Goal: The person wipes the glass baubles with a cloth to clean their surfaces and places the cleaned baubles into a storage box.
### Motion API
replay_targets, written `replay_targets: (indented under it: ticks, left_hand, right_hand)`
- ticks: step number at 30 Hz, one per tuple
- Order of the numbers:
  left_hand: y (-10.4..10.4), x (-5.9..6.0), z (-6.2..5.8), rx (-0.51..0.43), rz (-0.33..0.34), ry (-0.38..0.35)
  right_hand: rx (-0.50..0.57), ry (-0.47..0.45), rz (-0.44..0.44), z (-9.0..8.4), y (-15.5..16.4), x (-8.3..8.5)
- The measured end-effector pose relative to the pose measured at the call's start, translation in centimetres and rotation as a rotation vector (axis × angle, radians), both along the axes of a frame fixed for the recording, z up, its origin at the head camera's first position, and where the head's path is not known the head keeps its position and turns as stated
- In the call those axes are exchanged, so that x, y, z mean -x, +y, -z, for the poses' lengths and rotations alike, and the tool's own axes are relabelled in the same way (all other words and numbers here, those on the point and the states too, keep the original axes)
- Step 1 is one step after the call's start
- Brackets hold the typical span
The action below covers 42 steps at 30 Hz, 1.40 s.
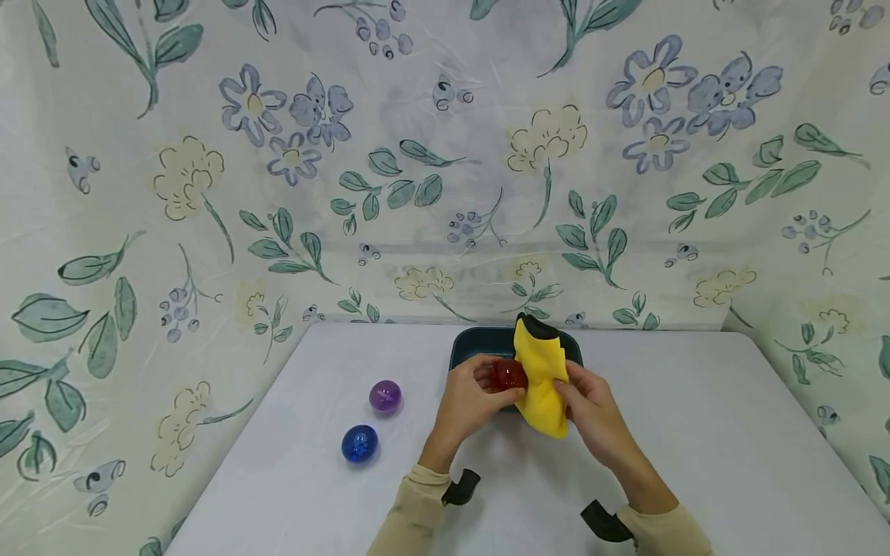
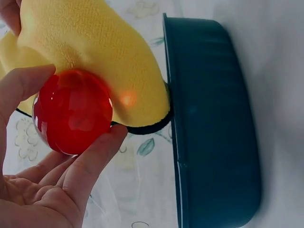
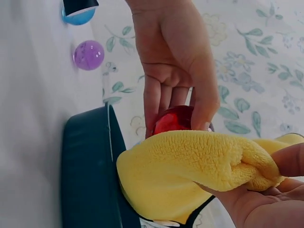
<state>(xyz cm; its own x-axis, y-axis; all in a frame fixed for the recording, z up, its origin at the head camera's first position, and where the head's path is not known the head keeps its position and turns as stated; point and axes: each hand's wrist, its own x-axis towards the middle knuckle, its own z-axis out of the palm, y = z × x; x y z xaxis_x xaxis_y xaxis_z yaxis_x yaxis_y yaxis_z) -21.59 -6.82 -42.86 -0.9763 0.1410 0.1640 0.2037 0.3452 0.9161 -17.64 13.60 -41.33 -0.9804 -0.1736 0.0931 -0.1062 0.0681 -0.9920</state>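
Note:
My left hand holds a clear red ball between thumb and fingers. In my right hand a yellow cloth with black edging is pinched and bunched, and it lies against the ball's side. Both hands are over the near side of a dark teal tub; in the left wrist view the cloth's black edge overlaps the tub's rim. The tub's inside is mostly hidden behind the hands and cloth.
To the left on the white table sit a purple ball and a blue ball. A flower-patterned sheet hangs behind the table's far edge and along both sides.

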Motion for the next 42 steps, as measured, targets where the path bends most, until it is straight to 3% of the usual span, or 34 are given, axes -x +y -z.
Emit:
replay_targets:
  ticks: [18, 35, 42]
  left_hand:
    - [0.3, -0.1, -0.2, -0.126, -0.034, -0.001]
    - [1.3, -0.8, -0.2, -0.021, 0.039, 0.04]
    - [1.4, -1.0, -0.3, 0.027, 0.058, 0.02]
  right_hand:
    - [0.066, -0.031, -0.052, 1.0, -0.3, 0.4]
    - [0.07, -0.11, 0.014, 1.2, 0.0, 0.9]
    - [0.086, -0.12, 0.024, 1.2, 0.4, 1.1]
